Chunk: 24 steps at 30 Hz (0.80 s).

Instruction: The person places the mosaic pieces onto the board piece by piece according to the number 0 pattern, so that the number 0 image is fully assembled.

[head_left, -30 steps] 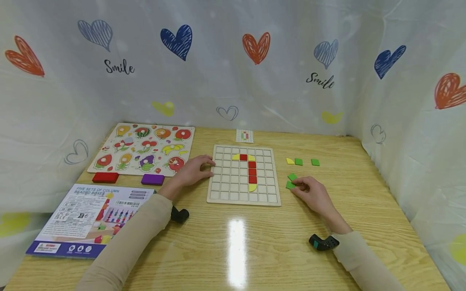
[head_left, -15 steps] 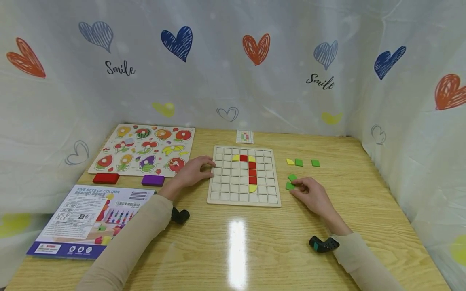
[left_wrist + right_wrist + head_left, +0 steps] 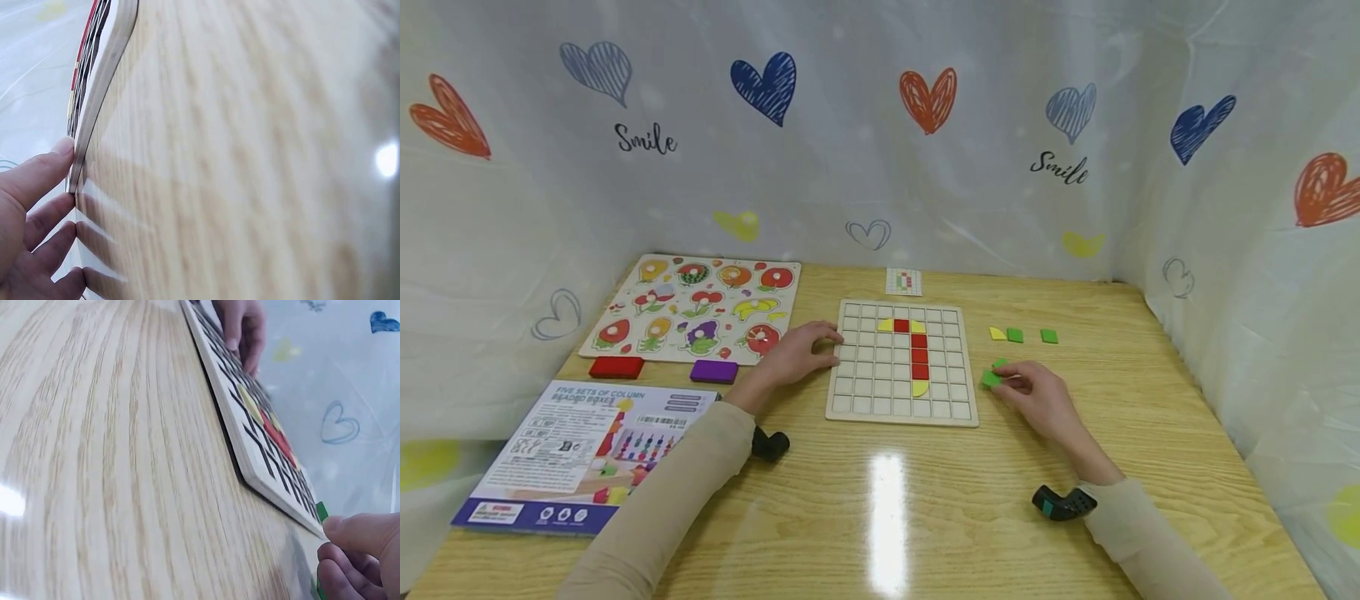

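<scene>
A wooden grid board (image 3: 865, 392) lies mid-table with a column of red tiles (image 3: 919, 354) and yellow pieces at its top and bottom. My left hand (image 3: 833, 346) rests with relaxed fingers (image 3: 37, 212) against the board's left edge (image 3: 103, 87). My right hand (image 3: 1009, 382) sits just right of the board and pinches a green tile (image 3: 991, 377), whose corner (image 3: 321, 511) shows at my thumb (image 3: 362, 534). A second green tile (image 3: 1000, 363) lies right behind it.
A yellow piece (image 3: 997, 333) and two green tiles (image 3: 1015, 335), (image 3: 1049, 336) lie right of the board. A small pattern card (image 3: 904, 281) lies behind it. A fruit puzzle (image 3: 692, 308), red block (image 3: 617, 367), purple block (image 3: 714, 371) and printed box (image 3: 580, 454) fill the left side.
My right hand has shifted slightly left and up with the green tile, bringing it closer to the board's right edge. The left hand has stayed put.
</scene>
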Each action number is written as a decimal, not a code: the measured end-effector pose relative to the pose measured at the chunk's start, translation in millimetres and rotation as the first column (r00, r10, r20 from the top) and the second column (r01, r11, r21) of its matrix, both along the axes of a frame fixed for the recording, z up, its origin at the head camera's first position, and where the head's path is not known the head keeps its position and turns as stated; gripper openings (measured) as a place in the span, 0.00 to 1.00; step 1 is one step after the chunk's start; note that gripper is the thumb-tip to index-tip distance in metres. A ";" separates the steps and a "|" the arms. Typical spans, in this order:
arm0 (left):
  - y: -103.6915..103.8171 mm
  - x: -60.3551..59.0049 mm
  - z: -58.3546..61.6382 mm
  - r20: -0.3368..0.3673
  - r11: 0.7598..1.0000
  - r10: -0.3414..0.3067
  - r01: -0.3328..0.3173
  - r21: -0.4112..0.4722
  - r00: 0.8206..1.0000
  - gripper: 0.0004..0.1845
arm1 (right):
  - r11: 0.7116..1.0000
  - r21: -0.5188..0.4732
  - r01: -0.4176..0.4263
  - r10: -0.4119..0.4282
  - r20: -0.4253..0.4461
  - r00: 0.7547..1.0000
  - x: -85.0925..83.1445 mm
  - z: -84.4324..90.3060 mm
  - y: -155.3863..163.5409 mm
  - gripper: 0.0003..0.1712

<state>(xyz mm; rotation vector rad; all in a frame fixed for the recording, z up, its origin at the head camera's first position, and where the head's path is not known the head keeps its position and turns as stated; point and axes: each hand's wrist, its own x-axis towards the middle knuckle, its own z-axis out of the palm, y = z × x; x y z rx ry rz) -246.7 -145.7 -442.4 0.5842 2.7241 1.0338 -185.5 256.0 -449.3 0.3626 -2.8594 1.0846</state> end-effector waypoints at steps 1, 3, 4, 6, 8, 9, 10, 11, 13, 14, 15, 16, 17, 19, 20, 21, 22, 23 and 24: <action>-0.3 -0.1 0.2 0.002 1.000 0.000 0.000 0.002 1.000 0.18 | 1.000 -0.011 -0.007 0.007 0.009 1.000 -0.5 1.3 -4.0 0.15; -0.8 0.0 0.3 -0.002 1.000 -0.002 0.002 0.001 1.000 0.18 | 0.999 -0.039 -0.030 0.031 0.028 0.999 -1.6 3.8 -13.3 0.15; -1.0 0.1 0.5 -0.001 1.000 -0.002 0.002 0.002 1.000 0.18 | 0.998 -0.050 -0.042 0.044 0.039 0.998 -2.3 4.5 -18.4 0.15; -1.3 0.3 0.4 -0.002 1.000 -0.003 0.003 0.001 1.000 0.18 | 0.995 -0.073 -0.065 0.069 0.057 0.996 -4.0 5.4 -30.0 0.15; -1.4 0.8 0.5 -0.001 1.000 -0.002 0.002 0.004 1.000 0.18 | 0.992 -0.091 -0.091 0.097 0.065 0.993 -5.6 5.7 -41.8 0.15; -1.3 1.0 0.6 0.001 1.000 -0.001 0.001 0.007 1.000 0.18 | 0.989 -0.098 -0.106 0.113 0.066 0.991 -6.4 5.6 -47.7 0.15; -1.0 1.4 0.9 0.004 1.000 -0.001 0.001 0.011 1.000 0.18 | 0.987 -0.106 -0.122 0.129 0.066 0.989 -7.4 5.5 -53.8 0.15; -0.8 1.6 0.9 0.006 1.000 -0.001 0.001 0.011 1.000 0.18 | 0.985 -0.109 -0.136 0.143 0.064 0.988 -8.3 5.2 -59.6 0.15; -0.2 1.8 0.8 0.008 1.000 -0.001 0.001 0.013 1.000 0.18 | 0.980 -0.106 -0.169 0.175 0.050 0.983 -10.1 5.0 -70.1 0.14; 0.0 1.6 0.4 0.009 1.000 -0.001 0.001 0.013 1.000 0.18 | 0.977 -0.102 -0.185 0.190 0.041 0.981 -11.2 4.9 -74.8 0.14; 0.1 1.3 0.0 0.009 1.000 -0.002 0.001 0.012 1.000 0.18 | 0.975 -0.096 -0.200 0.204 0.032 0.978 -11.9 5.1 -79.1 0.13; 0.2 0.7 -0.5 0.010 1.000 0.000 0.000 0.009 1.000 0.18 | 0.973 -0.083 -0.215 0.217 0.021 0.976 -12.9 5.0 -82.8 0.13; 0.1 0.2 -0.9 0.011 1.000 0.001 -0.001 0.007 1.000 0.18 | 0.971 -0.069 -0.228 0.230 0.013 0.973 -13.6 5.1 -86.1 0.13; -0.1 -0.8 -1.5 0.014 1.000 0.003 -0.004 0.005 1.000 0.18 | 0.967 -0.040 -0.250 0.250 0.004 0.968 -14.7 6.0 -91.9 0.13; -0.4 -1.3 -1.8 0.014 1.000 0.004 -0.004 0.003 1.000 0.18 | 0.965 -0.033 -0.259 0.259 0.005 0.966 -15.0 6.2 -94.3 0.13; -0.5 -1.5 -1.7 0.017 1.000 0.007 -0.007 0.001 1.000 0.18 | 0.964 -0.021 -0.266 0.266 0.009 0.964 -15.4 6.3 -96.5 0.12; -0.6 -1.6 -1.4 0.017 1.000 0.006 -0.006 0.000 1.000 0.18 | 0.962 -0.012 -0.274 0.274 0.017 0.961 -15.7 6.1 -98.3 0.12; -0.8 -1.7 -1.2 0.014 1.000 0.004 -0.004 -0.003 1.000 0.18 | 0.960 -0.009 -0.279 0.279 0.027 0.960 -15.8 6.4 -100.2 0.12; -0.9 -1.7 -1.1 0.011 1.000 0.003 -0.003 -0.006 1.000 0.18 | 0.958 -0.002 -0.285 0.285 0.031 0.958 -16.1 5.8 -101.6 0.12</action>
